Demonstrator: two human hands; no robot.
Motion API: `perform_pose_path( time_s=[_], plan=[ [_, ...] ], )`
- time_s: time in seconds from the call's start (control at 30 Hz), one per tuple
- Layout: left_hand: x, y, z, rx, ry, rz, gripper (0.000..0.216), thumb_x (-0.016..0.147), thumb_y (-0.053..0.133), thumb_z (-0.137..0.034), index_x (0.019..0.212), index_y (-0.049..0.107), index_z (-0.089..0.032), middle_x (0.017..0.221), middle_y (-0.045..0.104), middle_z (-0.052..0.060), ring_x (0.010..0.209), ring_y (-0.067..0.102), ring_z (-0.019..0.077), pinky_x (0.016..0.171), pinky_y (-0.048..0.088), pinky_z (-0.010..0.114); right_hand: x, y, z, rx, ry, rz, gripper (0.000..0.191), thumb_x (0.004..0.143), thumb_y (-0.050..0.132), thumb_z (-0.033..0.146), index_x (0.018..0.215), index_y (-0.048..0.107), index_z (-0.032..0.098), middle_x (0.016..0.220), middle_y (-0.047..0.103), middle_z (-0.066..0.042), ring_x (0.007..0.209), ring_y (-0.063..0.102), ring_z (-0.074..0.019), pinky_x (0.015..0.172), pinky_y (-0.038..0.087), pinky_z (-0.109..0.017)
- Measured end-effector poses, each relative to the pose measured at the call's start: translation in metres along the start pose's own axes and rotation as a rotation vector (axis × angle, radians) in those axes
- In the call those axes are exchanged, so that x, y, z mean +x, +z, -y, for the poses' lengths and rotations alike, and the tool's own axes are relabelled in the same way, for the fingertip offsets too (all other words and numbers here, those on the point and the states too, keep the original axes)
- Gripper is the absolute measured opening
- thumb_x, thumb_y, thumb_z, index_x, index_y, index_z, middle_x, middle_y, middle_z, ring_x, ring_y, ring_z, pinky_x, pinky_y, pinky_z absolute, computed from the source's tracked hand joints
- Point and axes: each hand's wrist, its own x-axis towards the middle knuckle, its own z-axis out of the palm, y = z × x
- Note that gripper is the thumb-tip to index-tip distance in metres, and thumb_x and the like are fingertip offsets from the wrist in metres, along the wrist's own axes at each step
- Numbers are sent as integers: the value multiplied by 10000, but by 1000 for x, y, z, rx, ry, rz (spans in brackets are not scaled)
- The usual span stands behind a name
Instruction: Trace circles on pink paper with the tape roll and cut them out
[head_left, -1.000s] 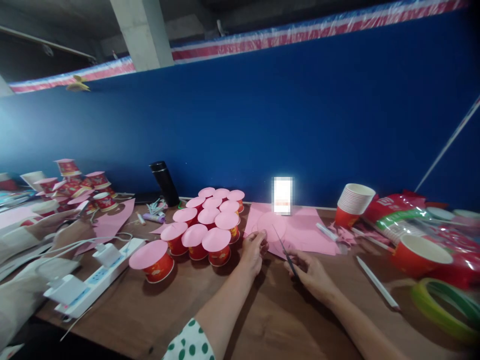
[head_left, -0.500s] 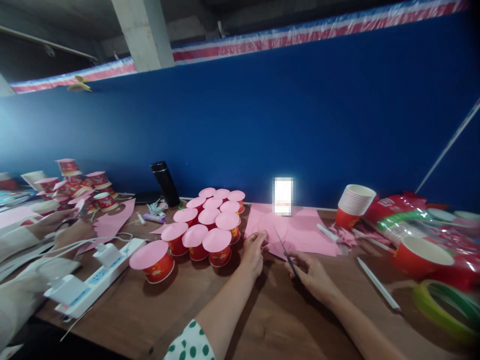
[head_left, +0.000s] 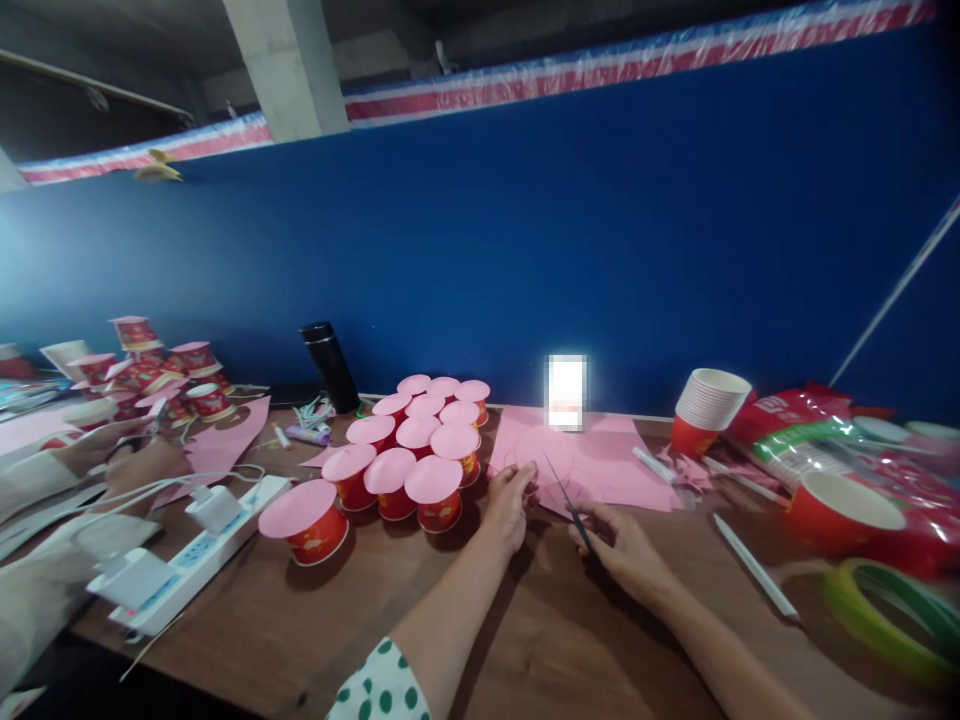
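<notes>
My left hand (head_left: 511,502) is closed on the near edge of a piece of pink paper (head_left: 541,462), which shows a round outline. In my right hand (head_left: 613,540) is a pair of scissors (head_left: 568,497), its dark handles inside my fingers and its blades pointing up and left over the paper. Beneath and behind lies a larger pink sheet (head_left: 615,465). Left of my left hand stand several red paper cups (head_left: 439,516), each topped with a pink paper disc (head_left: 433,480). Where the blades meet the paper is too small to make out.
A power strip (head_left: 251,510) with chargers and cables lies left, near a co-worker's hands (head_left: 142,465). Behind stand a black flask (head_left: 330,368) and a blurred bright screen (head_left: 568,392). Rightward are stacked cups (head_left: 709,405), a white pen (head_left: 756,568), tape (head_left: 892,615) and plastic-wrapped cups (head_left: 810,430).
My hands stay almost in place; the scissors' tip has shifted very slightly left. The co-worker's hands at the left have moved a little.
</notes>
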Motion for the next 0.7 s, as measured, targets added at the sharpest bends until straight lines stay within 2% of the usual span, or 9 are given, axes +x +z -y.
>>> perform_pose_path(
  time_s=[0.4, 0.7],
  plan=[
    [-2, 1, -1, -2, 18, -24, 347, 512, 815, -316, 661, 556, -139, 621, 536, -33, 529, 500, 44, 495, 427, 150, -1, -1, -1, 4, 2, 32, 425, 759, 604, 407, 1086, 604, 136, 705, 596, -15, 614, 544, -135, 525, 436, -220],
    [-4, 2, 0, 21, 11, -8, 358, 507, 816, -335, 660, 561, -136, 615, 535, -31, 530, 497, 47, 496, 421, 155, -1, 0, 1, -2, -3, 6, 436, 749, 607, 422, 1078, 612, 135, 707, 608, -27, 614, 557, -143, 512, 446, -221]
  ],
)
